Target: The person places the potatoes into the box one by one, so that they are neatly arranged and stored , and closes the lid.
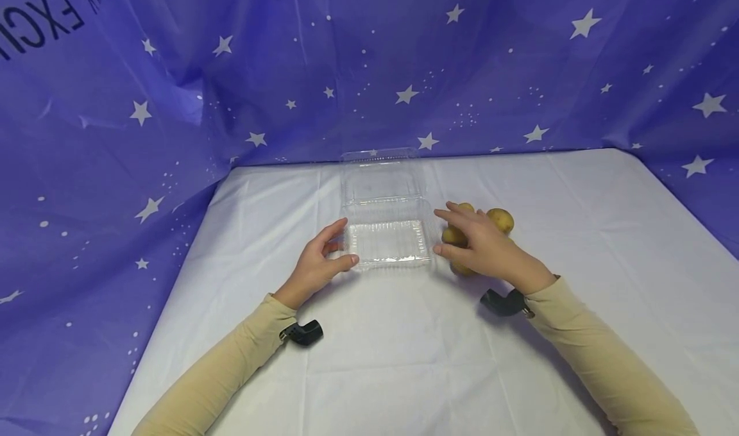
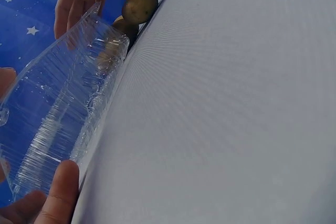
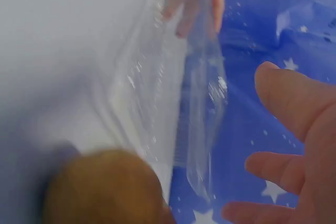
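Note:
A clear plastic clamshell container (image 1: 388, 242) lies with its lid (image 1: 381, 183) raised back on the far side; no contents show in its base. My left hand (image 1: 314, 266) rests against the container's left end, thumb near the front corner and index finger along the side, fingers relaxed. My right hand (image 1: 485, 250) hovers beyond the container's right end with fingers spread and nothing in them. Beneath and around it sit several potatoes (image 1: 501, 220), some partly hidden by the hand. One potato (image 3: 105, 190) looms blurred in the right wrist view. The left wrist view shows potatoes (image 2: 140, 7) beyond the plastic wall.
A white cloth (image 1: 392, 359) covers the table. Purple-blue sheeting with white stars (image 1: 369, 70) hangs behind it and along the sides. A black wrist camera (image 1: 305, 333) sits at the left cuff, another black camera (image 1: 501, 302) at the right.

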A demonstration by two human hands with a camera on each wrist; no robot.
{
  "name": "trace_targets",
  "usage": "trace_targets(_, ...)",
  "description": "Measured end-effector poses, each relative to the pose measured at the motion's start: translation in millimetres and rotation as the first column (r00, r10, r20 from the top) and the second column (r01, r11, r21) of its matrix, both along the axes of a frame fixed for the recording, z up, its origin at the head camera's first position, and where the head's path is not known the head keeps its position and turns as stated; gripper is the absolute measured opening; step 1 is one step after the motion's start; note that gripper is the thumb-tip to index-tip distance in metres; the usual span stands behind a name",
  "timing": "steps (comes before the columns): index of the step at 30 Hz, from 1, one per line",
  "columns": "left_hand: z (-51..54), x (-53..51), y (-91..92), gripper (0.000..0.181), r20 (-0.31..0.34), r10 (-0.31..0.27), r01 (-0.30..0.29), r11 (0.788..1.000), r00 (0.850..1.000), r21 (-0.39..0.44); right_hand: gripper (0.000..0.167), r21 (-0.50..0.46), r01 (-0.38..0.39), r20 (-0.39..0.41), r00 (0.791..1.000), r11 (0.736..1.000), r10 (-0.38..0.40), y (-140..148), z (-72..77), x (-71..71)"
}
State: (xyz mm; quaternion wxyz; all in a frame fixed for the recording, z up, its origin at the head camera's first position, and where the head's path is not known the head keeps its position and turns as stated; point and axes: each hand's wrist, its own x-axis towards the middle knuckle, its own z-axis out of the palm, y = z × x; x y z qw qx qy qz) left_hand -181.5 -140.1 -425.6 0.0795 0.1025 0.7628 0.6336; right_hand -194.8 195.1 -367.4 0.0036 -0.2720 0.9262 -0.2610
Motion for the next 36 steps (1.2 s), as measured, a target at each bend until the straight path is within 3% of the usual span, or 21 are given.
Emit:
trace_targets(4, -0.7, 0.3, -0.5, 0.082, -0.002, 0.005, -0.005, 1.000, 1.000, -0.009, 0.066, -0.016, 0.041, 0.019, 0.999, 0.999, -0.041, 12, 6.5, -2.7)
trace_targets(13, -2.2, 0.6, -0.1, 0.081, -0.005, 0.009, -0.009, 1.000, 1.000, -0.020, 0.066, -0.020, 0.104, -0.018, 0.994, 0.994, -0.104, 39, 11.7, -12.8)
trace_targets(21, -2.9, -0.1, -0.3, 0.080, -0.016, 0.008, -0.009, 0.999, 1.000, -0.041, 0.068, -0.016, 0.232, 0.072, 0.970, 0.973, -0.231, 67, 2.9, -26.3)
trace_targets(36, -1.3, -0.1, -0.2, 0.082, 0.001, -0.011, 0.011, 1.000, 1.000, 0.009, 0.067, -0.081, 0.325, 0.168, 0.936, 0.942, -0.309, 90, -18.7, -40.8)
